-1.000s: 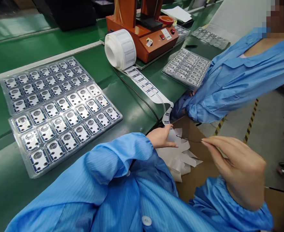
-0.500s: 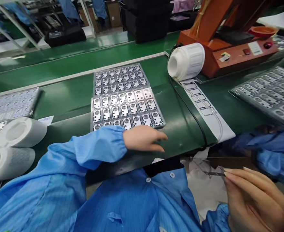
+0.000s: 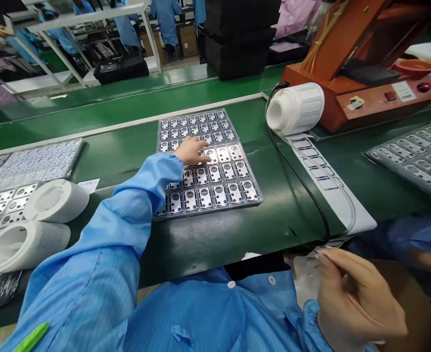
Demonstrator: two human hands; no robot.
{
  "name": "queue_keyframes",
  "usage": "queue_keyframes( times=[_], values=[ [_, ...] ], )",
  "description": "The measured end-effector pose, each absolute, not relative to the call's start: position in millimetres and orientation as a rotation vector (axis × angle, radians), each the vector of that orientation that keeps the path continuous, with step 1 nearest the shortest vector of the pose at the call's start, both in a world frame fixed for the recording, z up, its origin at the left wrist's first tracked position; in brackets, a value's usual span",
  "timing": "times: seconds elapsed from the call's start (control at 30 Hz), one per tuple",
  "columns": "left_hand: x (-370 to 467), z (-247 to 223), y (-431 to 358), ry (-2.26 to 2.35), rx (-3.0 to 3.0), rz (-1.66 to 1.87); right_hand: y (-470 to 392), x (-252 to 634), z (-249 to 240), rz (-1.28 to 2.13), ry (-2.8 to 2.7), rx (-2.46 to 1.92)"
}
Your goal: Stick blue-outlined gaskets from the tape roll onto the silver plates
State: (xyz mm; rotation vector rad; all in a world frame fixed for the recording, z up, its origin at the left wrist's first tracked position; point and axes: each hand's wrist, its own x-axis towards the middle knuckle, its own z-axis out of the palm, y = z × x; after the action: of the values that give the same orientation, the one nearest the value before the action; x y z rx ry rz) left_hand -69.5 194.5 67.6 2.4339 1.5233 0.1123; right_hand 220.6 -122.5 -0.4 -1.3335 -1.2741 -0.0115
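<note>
My left hand (image 3: 191, 150) reaches over a clear tray (image 3: 201, 209) of small silver metal plates set in rows. Its thumb and fingers are apart, beside a plate (image 3: 211, 155) in the tray's upper row; whether they touch it I cannot tell. A second tray of similar plates (image 3: 193, 120) adjoins it on the far side. Low at the right, my right hand (image 3: 355, 293) is closed in a pinch on thin dark tweezers (image 3: 305, 243), their tips pointing up and left past the bench's front edge.
White rolls (image 3: 56, 200) stand on the left beside more plate trays (image 3: 43, 159). A label roll (image 3: 296, 108), its unrolled strip (image 3: 333, 190) and a black cable (image 3: 303, 188) lie right of centre. Beyond is an orange machine (image 3: 347, 110). Another person's blue sleeve (image 3: 406, 239) shows at right.
My left hand has moved from the tray's near edge up and away over its plates. My right hand, still pinching the tweezers, has shifted left. The view has also shifted.
</note>
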Motion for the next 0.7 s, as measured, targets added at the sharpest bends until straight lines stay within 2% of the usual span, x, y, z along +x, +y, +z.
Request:
queue_keyframes(
  times=[0.1, 0.2, 0.33, 0.47, 0.53, 0.6, 0.7],
  values=[
    [-61.9, 58.3, 201.5, 1.577, 2.474, -0.001, -111.1, 210.1, 8.6, -0.194, -1.350, -1.325],
    [-60.8, 54.5, 202.3, 1.620, 2.481, 0.064, -106.1, 209.2, 7.5, -0.192, -1.408, -1.346],
    [-55.7, 60.6, 190.5, 1.579, 2.334, 0.458, -103.1, 208.6, -4.1, -0.159, -1.359, -1.388],
    [-39.6, 80.2, 148.9, 1.308, 2.020, 0.823, -98.1, 198.3, -14.7, 0.160, -1.081, -1.440],
    [-30.3, 87.8, 116.2, 1.128, 1.850, 0.785, -93.9, 191.7, -16.6, 0.340, -0.897, -1.412],
    [-20.6, 87.0, 81.2, 0.996, 1.663, 0.603, -88.9, 186.1, -16.1, 0.483, -0.743, -1.353],
    [-5.6, 67.0, 38.2, 0.848, 1.406, 0.412, -82.2, 180.9, -13.6, 0.639, -0.597, -1.256]
  ],
)
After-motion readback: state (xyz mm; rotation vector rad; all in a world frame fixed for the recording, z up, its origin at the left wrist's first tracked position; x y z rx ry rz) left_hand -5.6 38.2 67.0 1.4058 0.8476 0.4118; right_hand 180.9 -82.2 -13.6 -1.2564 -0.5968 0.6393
